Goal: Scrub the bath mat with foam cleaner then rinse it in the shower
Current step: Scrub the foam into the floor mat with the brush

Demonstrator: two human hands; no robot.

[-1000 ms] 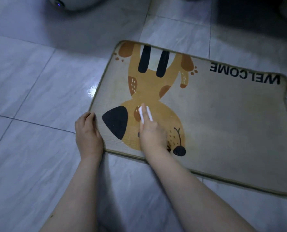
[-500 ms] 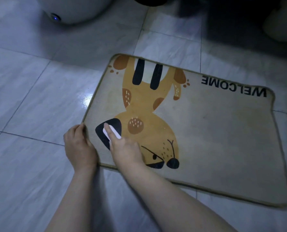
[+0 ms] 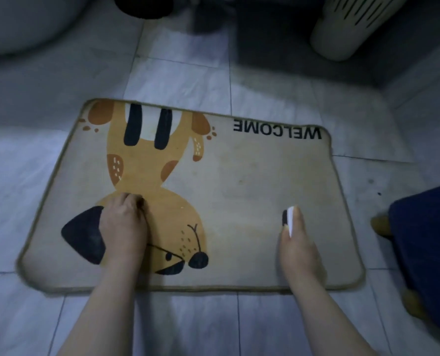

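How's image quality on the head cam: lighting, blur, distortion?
Head view: dim, bluish light; far corners fall into dark shadow. Wide-angle bend bows the bath mat edges. Left hand fingertips slightly smeared; right hand and white brush fairly sharp; WELCOME lettering legible.
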